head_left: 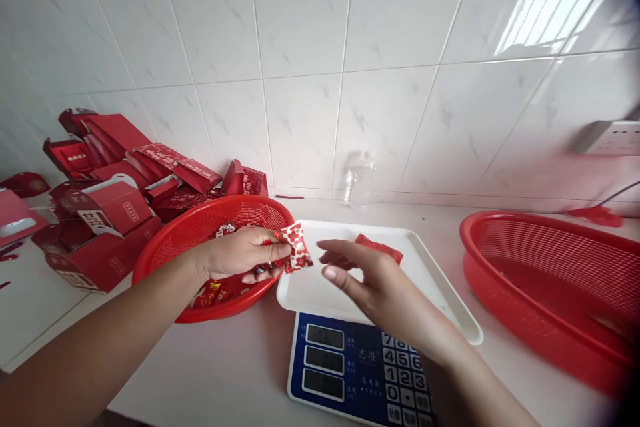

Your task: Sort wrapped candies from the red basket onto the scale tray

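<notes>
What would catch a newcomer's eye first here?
Mid-frame, the left hand pinches a red-and-white packet at the edge of the white tray while the right hand hovers open over it. The left basket and right basket, both red, flank the tray; red boxes pile up far left.

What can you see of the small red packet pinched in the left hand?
The small packet is red with a white blossom-like print and looks like a crinkly sealed wrapper. It is whole and tilted. The left hand pinches its left edge and holds it in the air above the near-left rim of the white tray, beside the round red basket. The open right hand is close but not touching it.
</notes>
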### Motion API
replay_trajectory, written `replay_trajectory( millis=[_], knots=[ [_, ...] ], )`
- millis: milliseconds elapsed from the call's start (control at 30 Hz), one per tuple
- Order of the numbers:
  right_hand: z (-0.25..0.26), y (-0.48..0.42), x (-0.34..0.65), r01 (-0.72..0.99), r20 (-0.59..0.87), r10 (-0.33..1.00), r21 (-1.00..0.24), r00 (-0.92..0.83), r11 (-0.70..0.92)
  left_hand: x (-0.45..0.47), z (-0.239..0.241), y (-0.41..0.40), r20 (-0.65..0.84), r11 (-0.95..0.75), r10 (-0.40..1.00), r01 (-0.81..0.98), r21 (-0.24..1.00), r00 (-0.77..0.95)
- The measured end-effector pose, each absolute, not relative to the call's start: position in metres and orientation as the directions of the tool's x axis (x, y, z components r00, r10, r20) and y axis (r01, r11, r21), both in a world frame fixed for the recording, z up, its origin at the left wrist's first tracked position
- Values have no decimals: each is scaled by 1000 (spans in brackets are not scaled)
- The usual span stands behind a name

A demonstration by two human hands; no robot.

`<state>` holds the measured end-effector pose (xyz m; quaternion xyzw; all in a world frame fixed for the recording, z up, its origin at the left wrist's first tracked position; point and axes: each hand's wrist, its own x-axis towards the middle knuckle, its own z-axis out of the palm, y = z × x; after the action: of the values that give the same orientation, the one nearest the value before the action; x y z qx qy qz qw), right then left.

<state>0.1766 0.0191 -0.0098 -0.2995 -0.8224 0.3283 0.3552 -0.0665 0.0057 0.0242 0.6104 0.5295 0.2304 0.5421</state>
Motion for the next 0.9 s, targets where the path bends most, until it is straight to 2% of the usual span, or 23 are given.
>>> replay_trajectory(
  millis=[100, 233, 367, 567, 633, 767, 900],
  knots=[
    [-9, 13, 169, 81, 393, 683, -831, -616, 550, -42, 27, 1, -277, 106, 856, 377, 920, 436],
    [-2, 10, 174, -30, 465, 740, -855, -486, 517, -25, 29, -3, -170, 44, 852, 257, 966, 495],
    [5, 12, 185, -106, 462, 789, -881, -405, 461, -19, 30, -7, -93, 59, 909, 94, 994, 407],
    [10, 13, 192, -351, 418, 754, -899, -506, 262, -14, 18, -11, -90, 119, 984, -188, 975, 157],
    [11, 12, 193, -376, 399, 743, -902, -537, 213, -10, 8, -10, -89, 121, 984, -212, 970, 153],
    [13, 8, 195, -423, 389, 738, -893, -552, 153, 0, -10, -4, -85, 140, 958, -189, 972, 275],
    [17, 5, 198, -437, 395, 765, -884, -510, 165, 9, -12, -1, -12, 53, 932, -104, 993, 362]
  ],
)
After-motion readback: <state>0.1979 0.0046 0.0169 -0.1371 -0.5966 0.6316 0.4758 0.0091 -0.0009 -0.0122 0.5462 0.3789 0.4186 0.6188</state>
